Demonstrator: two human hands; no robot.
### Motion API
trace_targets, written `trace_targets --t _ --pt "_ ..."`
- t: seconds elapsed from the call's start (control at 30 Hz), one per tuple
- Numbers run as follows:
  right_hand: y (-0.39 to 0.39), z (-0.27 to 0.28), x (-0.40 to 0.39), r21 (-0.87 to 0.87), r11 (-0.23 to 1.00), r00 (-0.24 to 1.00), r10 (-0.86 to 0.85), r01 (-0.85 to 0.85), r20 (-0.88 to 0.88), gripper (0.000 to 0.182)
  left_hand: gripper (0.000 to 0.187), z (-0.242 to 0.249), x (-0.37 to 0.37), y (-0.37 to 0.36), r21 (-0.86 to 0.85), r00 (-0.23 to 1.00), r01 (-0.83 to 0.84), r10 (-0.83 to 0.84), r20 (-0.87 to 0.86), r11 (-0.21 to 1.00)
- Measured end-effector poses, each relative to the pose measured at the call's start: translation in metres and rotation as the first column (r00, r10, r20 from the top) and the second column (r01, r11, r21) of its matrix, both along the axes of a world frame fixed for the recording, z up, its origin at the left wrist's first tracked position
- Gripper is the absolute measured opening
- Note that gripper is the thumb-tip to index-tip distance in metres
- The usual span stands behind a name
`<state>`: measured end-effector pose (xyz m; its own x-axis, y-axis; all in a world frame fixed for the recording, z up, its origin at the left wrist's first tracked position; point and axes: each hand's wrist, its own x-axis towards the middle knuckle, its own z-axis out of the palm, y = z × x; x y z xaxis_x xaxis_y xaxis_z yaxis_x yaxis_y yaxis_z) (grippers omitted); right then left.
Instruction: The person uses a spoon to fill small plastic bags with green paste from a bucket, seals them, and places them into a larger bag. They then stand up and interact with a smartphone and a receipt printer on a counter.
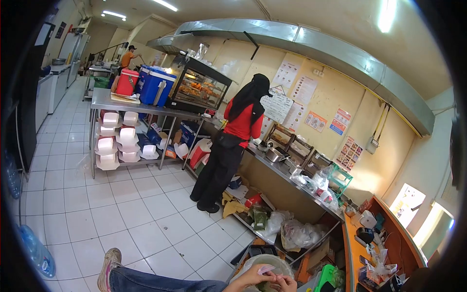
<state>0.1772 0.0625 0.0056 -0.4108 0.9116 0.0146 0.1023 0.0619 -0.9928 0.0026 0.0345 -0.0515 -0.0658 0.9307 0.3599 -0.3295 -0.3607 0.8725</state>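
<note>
Low in the head view, my left hand (251, 277) is closed with a small pinkish, see-through strip (265, 268) between thumb and fingers. Close beside it, fingertips meeting the left ones, my right hand (285, 282) is pinched shut; whatever it grips is hidden. Both hands are above a pale round tub (281, 263) with something green inside. My leg in blue jeans (160, 281) stretches out to the left, ending in a worn shoe (110, 270).
A person in red and black (238, 121) stands at the steel counter (297, 181). Bagged goods (302, 233) fill its lower shelf. To the right is a cluttered orange counter (351, 243). A food warmer (202, 85) and blue cooler (156, 86) stand behind; another person (127, 59) is far back.
</note>
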Motion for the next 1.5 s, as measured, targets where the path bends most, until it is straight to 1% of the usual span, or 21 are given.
trace_targets --t 0.03,0.1,0.13,0.23,0.33,0.4,0.53,0.6,0.83,0.9,0.93,1.03,1.1,1.13,1.2,1.3,1.33,1.4,1.43,1.47,1.5 --pt "0.011 -0.013 0.004 -0.001 1.000 1.000 -0.002 0.002 -0.003 0.023 0.025 0.001 0.000 -0.001 0.004 1.000 0.014 -0.014 -0.009 1.000" --pt "0.033 -0.036 0.009 0.333 0.940 0.995 0.051 -0.079 0.090 0.024 0.023 0.008 -0.002 -0.005 0.037 0.994 -0.051 0.055 -0.098 0.998" --pt "0.038 -0.038 0.013 0.330 0.941 0.995 0.054 -0.080 0.088 0.024 0.022 0.011 -0.003 -0.008 0.077 0.975 -0.114 0.126 -0.184 0.990" --pt "0.034 -0.023 0.009 0.394 0.901 0.975 0.114 -0.182 0.192 0.025 0.022 0.009 -0.002 -0.006 0.113 0.958 -0.180 0.200 -0.207 0.977" --pt "0.025 -0.008 0.005 0.270 0.936 0.972 0.196 -0.226 0.132 0.027 0.026 0.016 -0.003 -0.010 0.141 0.888 -0.297 0.328 -0.321 0.944" --pt "0.050 -0.027 0.008 0.406 0.870 0.906 0.097 -0.278 0.412 0.030 0.028 0.021 -0.002 -0.014 0.142 0.878 -0.305 0.336 -0.342 0.942" --pt "0.046 -0.016 0.007 0.455 0.827 0.882 0.098 -0.329 0.460 0.028 0.032 0.014 0.001 -0.008 0.132 0.874 -0.328 0.353 -0.334 0.936" --pt "0.037 -0.006 0.000 0.613 0.705 0.866 0.003 -0.357 0.500 0.024 0.033 0.010 0.002 -0.006 0.141 0.864 -0.353 0.380 -0.330 0.925" --pt "0.016 0.011 -0.012 0.662 0.672 0.832 -0.123 -0.331 0.541 0.024 0.031 0.020 0.009 -0.010 0.171 0.771 -0.465 0.493 -0.402 0.868" --pt "0.004 0.028 -0.019 0.497 0.811 0.684 -0.175 -0.307 0.708 0.022 0.029 0.022 0.009 -0.012 0.172 0.779 -0.460 0.489 -0.393 0.871" --pt "0.000 0.030 -0.022 0.490 0.817 0.684 -0.172 -0.304 0.709 0.022 0.028 0.021 0.009 -0.012 0.179 0.784 -0.455 0.488 -0.383 0.872" --pt "-0.003 0.025 -0.026 0.584 0.786 0.690 -0.307 -0.204 0.655 0.020 0.029 0.014 0.011 -0.006 0.154 0.777 -0.468 0.488 -0.398 0.870" --pt "0.005 0.015 -0.025 0.749 0.633 0.723 -0.423 -0.194 0.546 0.024 0.029 0.010 0.014 -0.002 0.162 0.775 -0.472 0.496 -0.391 0.866" --pt "0.007 0.014 -0.021 0.746 0.638 0.723 -0.422 -0.192 0.547 0.024 0.029 0.008 0.014 -0.001 0.176 0.771 -0.484 0.513 -0.379 0.857" --pt "0.009 0.015 -0.019 0.673 0.709 0.598 -0.452 -0.209 0.662 0.026 0.030 0.010 0.010 -0.001 0.145 0.739 -0.522 0.531 -0.415 0.840" --pt "0.002 0.014 -0.017 0.642 0.739 0.515 -0.477 -0.205 0.713 0.019 0.030 0.008 0.008 -0.002 0.153 0.689 -0.553 0.553 -0.469 0.819" --pt "0.000 0.016 -0.016 0.643 0.738 0.517 -0.477 -0.205 0.711 0.019 0.031 0.007 0.008 -0.002 0.186 0.669 -0.549 0.562 -0.486 0.815" --pt "-0.005 0.021 -0.012 0.734 0.661 0.790 -0.360 -0.160 0.496 0.014 0.029 0.009 0.007 -0.005 0.137 0.704 -0.533 0.527 -0.476 0.835" --pt "-0.003 0.023 -0.009 0.732 0.663 0.789 -0.362 -0.156 0.496 0.014 0.027 0.011 0.007 -0.007 0.088 0.738 -0.513 0.491 -0.463 0.854" --pt "0.000 0.027 -0.005 0.745 0.579 0.815 -0.222 -0.331 0.535 0.015 0.027 0.010 0.006 -0.007 0.086 0.740 -0.509 0.486 -0.465 0.857" --pt "0.002 0.032 0.000 0.743 0.461 0.810 -0.082 -0.486 0.581 0.017 0.024 0.008 0.006 -0.006 0.025 0.839 -0.411 0.388 -0.382 0.911"
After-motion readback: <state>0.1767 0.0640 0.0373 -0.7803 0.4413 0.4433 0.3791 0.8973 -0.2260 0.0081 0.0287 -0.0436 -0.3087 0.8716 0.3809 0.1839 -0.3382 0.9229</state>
